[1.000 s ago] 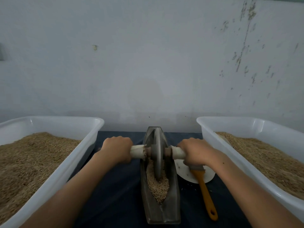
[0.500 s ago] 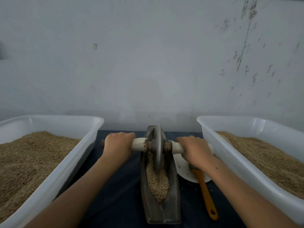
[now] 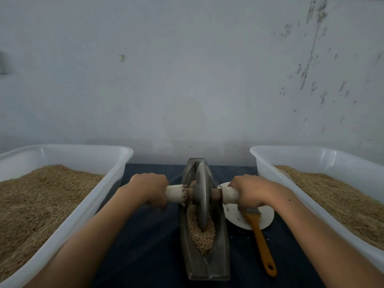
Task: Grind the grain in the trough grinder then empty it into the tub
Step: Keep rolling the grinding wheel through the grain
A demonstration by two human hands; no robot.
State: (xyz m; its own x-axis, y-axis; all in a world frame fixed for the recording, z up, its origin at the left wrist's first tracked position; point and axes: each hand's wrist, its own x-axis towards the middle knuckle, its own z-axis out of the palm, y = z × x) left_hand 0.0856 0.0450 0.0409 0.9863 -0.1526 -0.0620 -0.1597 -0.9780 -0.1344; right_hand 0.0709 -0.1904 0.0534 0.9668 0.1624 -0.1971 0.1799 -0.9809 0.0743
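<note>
Two big white plastic tubs of tan grain, one [image 3: 62, 196] left, one [image 3: 324, 183] right, run off the picture's edges. Between them on the dark counter [image 3: 149, 235] sits the long grey trough grinder [image 3: 216, 260], its grey round wheel [image 3: 202, 196] standing in grain [image 3: 202, 235]. The left hand [image 3: 150, 189] and right hand [image 3: 249, 191] each wrap round a white handle end, hiding part of it.

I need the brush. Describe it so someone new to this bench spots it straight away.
Find the grey trough grinder between the two white tubs. Just to its right lies a white plate. The brush rests across it, its orange handle with a hanging hole pointing toward the person: the only orange thing there.
</note>
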